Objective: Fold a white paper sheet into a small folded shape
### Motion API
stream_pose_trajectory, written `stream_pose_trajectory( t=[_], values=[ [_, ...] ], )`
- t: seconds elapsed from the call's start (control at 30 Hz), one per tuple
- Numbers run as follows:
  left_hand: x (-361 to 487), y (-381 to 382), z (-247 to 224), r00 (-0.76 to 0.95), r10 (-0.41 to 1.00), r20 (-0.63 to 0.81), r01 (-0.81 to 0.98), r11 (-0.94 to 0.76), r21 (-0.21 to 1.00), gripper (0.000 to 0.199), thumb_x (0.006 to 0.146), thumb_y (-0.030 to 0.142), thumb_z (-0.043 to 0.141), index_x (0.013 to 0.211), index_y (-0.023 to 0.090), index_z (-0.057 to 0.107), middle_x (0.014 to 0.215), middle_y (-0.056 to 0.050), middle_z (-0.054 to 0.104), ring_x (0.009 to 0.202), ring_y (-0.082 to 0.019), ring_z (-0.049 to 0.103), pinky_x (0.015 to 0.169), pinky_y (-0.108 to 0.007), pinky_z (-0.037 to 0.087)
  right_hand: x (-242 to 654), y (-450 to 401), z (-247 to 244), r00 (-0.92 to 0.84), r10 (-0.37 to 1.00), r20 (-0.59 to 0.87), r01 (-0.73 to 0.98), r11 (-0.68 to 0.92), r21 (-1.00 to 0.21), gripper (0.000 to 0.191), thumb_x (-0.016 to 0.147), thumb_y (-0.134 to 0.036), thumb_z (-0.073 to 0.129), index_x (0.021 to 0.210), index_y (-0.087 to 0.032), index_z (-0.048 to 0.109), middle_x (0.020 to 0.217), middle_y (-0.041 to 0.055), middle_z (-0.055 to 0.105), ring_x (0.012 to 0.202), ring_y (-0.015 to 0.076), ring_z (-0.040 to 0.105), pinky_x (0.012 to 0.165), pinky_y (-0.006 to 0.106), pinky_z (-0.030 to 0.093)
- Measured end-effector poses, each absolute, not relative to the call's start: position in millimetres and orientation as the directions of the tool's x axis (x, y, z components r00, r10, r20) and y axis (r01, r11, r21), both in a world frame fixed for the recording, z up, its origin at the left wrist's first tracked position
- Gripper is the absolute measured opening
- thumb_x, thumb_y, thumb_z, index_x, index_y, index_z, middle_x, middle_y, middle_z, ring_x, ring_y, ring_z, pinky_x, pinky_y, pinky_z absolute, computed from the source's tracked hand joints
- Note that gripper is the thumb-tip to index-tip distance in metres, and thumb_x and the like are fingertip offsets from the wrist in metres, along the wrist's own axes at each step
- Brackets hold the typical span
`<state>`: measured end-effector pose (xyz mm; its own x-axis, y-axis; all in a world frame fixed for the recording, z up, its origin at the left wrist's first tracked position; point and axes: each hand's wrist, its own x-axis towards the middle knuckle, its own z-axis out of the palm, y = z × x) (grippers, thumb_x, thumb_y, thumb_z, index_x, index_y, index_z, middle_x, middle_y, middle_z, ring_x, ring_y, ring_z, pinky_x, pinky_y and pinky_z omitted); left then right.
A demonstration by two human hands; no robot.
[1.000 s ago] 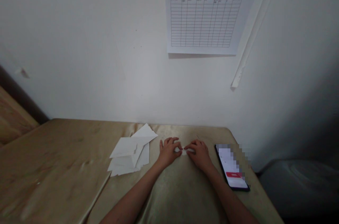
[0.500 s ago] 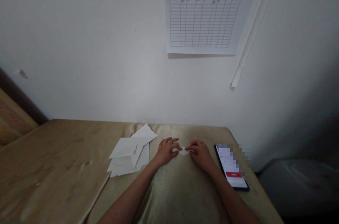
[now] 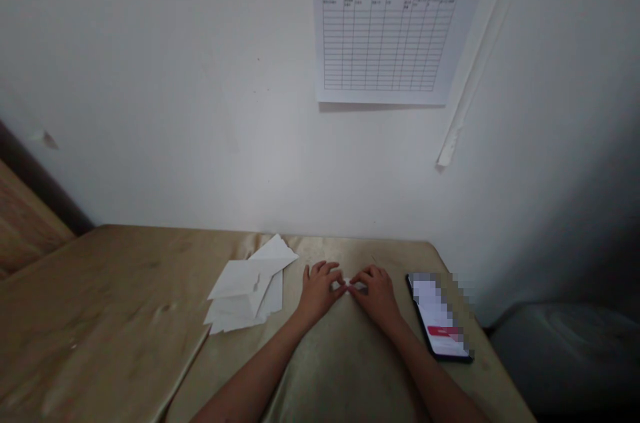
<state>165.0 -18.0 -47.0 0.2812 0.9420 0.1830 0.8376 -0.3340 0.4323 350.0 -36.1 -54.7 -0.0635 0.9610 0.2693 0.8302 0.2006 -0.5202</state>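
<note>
A small piece of white paper [image 3: 348, 282] lies on the gold-brown cloth surface [image 3: 345, 369], mostly covered by fingertips. My left hand [image 3: 320, 288] pinches its left side between thumb and index finger, the other fingers spread. From the right, my right hand [image 3: 374, 289] pinches the same piece with thumb and index finger. Both thumb tips nearly meet at the paper's near edge. Left of my left hand is a loose pile of white paper sheets [image 3: 235, 278], some folded or torn.
A phone [image 3: 430, 306] with a lit screen lies right of my right hand. On the white wall [image 3: 175, 109] behind hangs a printed table sheet [image 3: 390, 43]. A wooden piece [image 3: 30, 223] stands far left, a dark grey object [image 3: 560, 356] beyond the right edge.
Both hands have drawn slightly together, and the thumbs have moved inward to the near edge of the small paper. The pile and phone stay in place.
</note>
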Motion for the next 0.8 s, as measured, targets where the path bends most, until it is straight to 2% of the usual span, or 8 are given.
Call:
stream_pose_trajectory(
  t=[0.4,0.63,0.8],
  values=[
    [162.7,-12.6,-41.7,0.278,0.952,0.132,0.819,-0.306,0.485,0.011,0.080,0.035,0.075,0.091,0.035,0.074,0.138,0.005,0.061,0.136,-0.032,0.042,0.114,-0.066,0.018,350.2,-31.8,-50.8,-0.045,0.978,0.203,0.807,0.156,-0.570,0.014,0.082,-0.031,0.069,0.093,-0.029,0.078,0.102,0.0065,0.065,0.108,0.0251,0.054,0.099,0.036,0.038],
    [154.7,-9.7,-40.1,0.312,0.944,0.109,0.806,-0.324,0.496,0.016,0.082,0.032,0.074,0.096,0.039,0.075,0.140,0.006,0.060,0.136,-0.030,0.042,0.116,-0.062,0.019,359.5,-28.1,-52.9,-0.097,0.982,0.164,0.782,0.177,-0.598,0.022,0.082,-0.022,0.066,0.098,-0.032,0.078,0.106,0.0058,0.066,0.109,0.0242,0.055,0.100,0.036,0.039],
    [148.6,-7.9,-41.4,0.345,0.931,0.119,0.789,-0.356,0.501,0.023,0.082,0.028,0.074,0.102,0.040,0.075,0.140,0.004,0.060,0.135,-0.027,0.045,0.117,-0.055,0.023,362.3,-27.9,-54.0,-0.116,0.981,0.158,0.761,0.190,-0.621,0.026,0.081,-0.020,0.065,0.100,-0.032,0.078,0.107,0.0054,0.065,0.109,0.0231,0.056,0.101,0.035,0.038]
  ],
)
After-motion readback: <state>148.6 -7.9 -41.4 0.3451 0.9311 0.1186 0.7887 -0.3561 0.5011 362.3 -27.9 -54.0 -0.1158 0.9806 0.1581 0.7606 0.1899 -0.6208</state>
